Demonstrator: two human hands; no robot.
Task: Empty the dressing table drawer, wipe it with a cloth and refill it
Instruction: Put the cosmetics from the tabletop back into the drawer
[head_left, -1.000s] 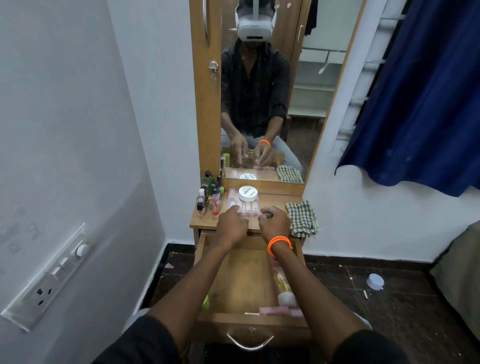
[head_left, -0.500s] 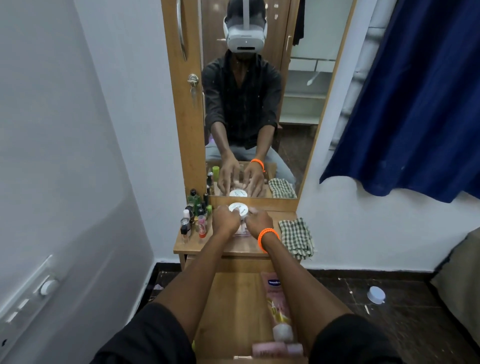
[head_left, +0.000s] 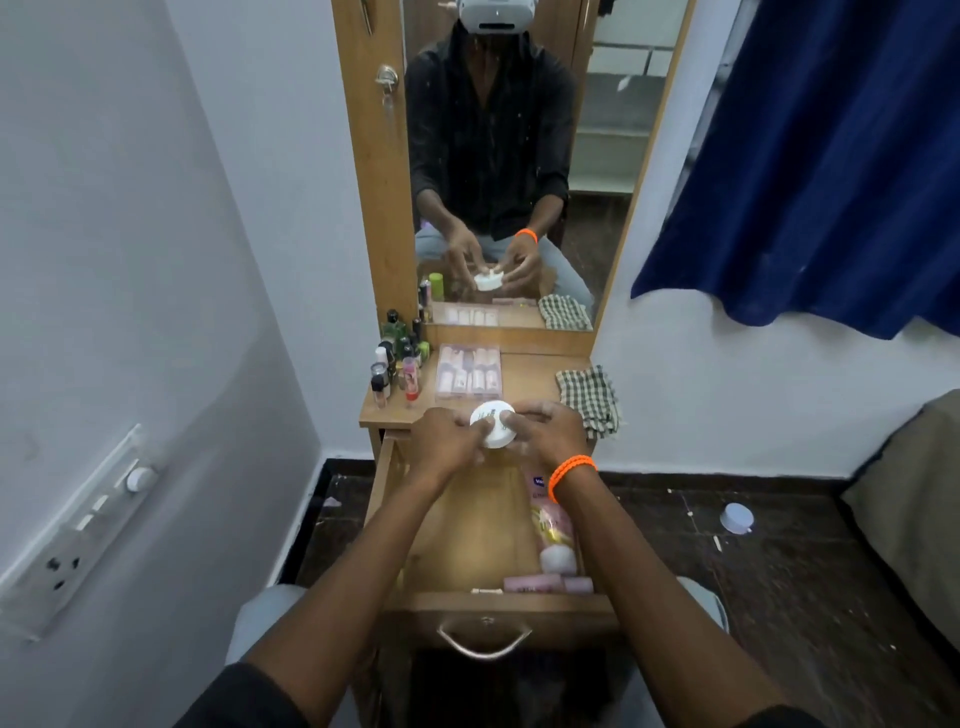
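A round white jar (head_left: 492, 427) is held between my left hand (head_left: 450, 441) and my right hand (head_left: 546, 434), just above the back of the open wooden drawer (head_left: 467, 530). Along the drawer's right side lies a pink lotion tube (head_left: 552, 525), and small pink tubes (head_left: 545, 584) rest at its front edge. On the dressing table top (head_left: 530, 374) lie a clear box of pink items (head_left: 469, 373), a checked cloth (head_left: 590, 399) at the right, and several small bottles (head_left: 400, 364) at the left.
A tall mirror (head_left: 509, 156) rises behind the table top. A blue curtain (head_left: 821, 156) hangs at the right. A white cap (head_left: 736, 517) lies on the dark floor. A switch panel (head_left: 83, 530) sits on the left wall. The drawer's metal handle (head_left: 484, 643) faces me.
Both hands lifted the white jar off the clear box and drew it back toward me, over the drawer. The view tilted down, so more of the drawer shows.
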